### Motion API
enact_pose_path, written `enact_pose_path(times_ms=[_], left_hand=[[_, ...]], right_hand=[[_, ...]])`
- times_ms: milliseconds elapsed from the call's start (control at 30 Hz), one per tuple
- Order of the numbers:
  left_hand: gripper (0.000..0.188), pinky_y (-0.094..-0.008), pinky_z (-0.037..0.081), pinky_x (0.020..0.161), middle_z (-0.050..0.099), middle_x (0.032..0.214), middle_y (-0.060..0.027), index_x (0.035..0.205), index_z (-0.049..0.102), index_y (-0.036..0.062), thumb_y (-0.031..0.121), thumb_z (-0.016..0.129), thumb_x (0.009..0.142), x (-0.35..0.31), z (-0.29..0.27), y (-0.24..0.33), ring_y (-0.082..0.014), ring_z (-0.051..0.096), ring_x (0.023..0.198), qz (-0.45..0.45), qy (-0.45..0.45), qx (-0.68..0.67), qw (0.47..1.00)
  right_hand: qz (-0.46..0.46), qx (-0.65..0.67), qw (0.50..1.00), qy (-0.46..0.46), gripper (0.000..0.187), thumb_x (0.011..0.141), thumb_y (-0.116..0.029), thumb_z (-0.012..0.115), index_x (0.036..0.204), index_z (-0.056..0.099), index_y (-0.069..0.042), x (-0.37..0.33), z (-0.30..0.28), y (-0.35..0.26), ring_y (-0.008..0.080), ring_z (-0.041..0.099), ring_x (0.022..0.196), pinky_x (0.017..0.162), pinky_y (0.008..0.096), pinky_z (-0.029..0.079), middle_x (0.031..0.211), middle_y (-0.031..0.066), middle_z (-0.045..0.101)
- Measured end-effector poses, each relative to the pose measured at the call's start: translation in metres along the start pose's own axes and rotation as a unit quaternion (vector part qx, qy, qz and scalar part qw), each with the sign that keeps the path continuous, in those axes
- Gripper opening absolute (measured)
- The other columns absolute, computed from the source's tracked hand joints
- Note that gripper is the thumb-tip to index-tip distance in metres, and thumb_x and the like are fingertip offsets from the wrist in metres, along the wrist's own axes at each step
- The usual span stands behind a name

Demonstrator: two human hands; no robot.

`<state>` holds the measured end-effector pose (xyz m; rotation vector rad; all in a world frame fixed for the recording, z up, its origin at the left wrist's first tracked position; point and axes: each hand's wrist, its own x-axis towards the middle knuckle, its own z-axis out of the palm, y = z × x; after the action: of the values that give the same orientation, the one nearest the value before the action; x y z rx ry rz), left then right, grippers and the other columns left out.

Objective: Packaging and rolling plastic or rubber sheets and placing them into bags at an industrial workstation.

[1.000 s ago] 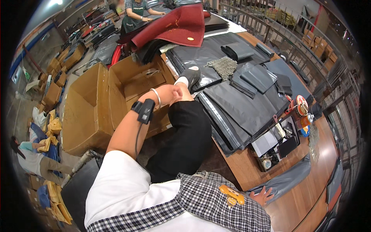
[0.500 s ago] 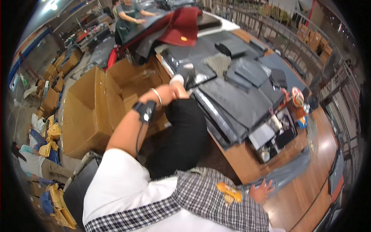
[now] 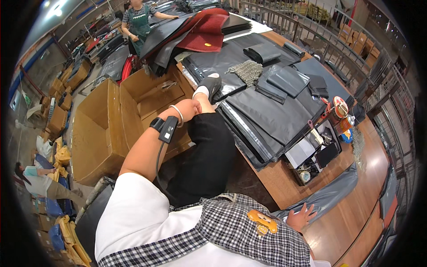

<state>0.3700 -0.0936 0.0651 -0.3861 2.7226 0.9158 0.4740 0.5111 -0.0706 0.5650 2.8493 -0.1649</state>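
Note:
My left hand (image 3: pixel 189 109), with a bracelet and a strapped black device on its arm, has its fingers curled against my bare lower leg (image 3: pixel 205 104). That leg is raised beside the table, in black trousers (image 3: pixel 209 147) and a dark shoe (image 3: pixel 210 83). Whether the fingers pinch anything is hidden. On the right, my right hand (image 3: pixel 301 217) lies with fingers spread on a folded grey plastic sheet (image 3: pixel 331 193) along the wooden table (image 3: pixel 369 164). Nothing is held in it. Near it stands a tray (image 3: pixel 295 174) of small items, including a tape roll and a dark flat device.
Stacks of grey plastic bags (image 3: pixel 275 120) cover the table's middle, with a grey knitted cloth (image 3: pixel 247 72) on top. A large open cardboard box (image 3: pixel 100 129) stands at left. Red and black sheets (image 3: pixel 202 33) lie at the far end, beside a person in a green apron (image 3: pixel 141 26).
My raised foot and left hand have shifted slightly left. The far person has straightened and drawn one hand back from the sheets. My right hand stays in place.

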Motion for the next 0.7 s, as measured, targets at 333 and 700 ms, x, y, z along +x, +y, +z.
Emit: enact_pose_path(times_ms=[333,700], left_hand=[[0.022,-0.0370,0.050,0.082,0.069,0.095,-0.0135,0.106,0.066,0.0112,0.003,0.053,0.091,0.017,0.005,-0.002,-0.0287,0.065,0.091,0.001,0.074,0.077,0.994],[0.040,-0.0302,0.050,0.074,0.066,0.098,-0.0062,0.114,0.065,0.0122,-0.008,0.049,0.083,0.010,-0.007,0.013,-0.0185,0.062,0.086,-0.051,0.046,0.001,0.998]], right_hand=[[0.003,-0.005,1.000,-0.008,0.072,0.078,-0.023,0.069,0.143,0.040,-0.013,0.002,0.001,0.002,0.0431,-0.004,0.146,0.104,0.0674,0.030,0.161,0.0090,0.007],[0.013,0.012,1.000,-0.002,0.073,0.075,-0.019,0.071,0.142,0.042,-0.014,0.000,-0.005,-0.004,0.0436,0.001,0.146,0.107,0.0691,0.025,0.160,0.0102,0.012]])
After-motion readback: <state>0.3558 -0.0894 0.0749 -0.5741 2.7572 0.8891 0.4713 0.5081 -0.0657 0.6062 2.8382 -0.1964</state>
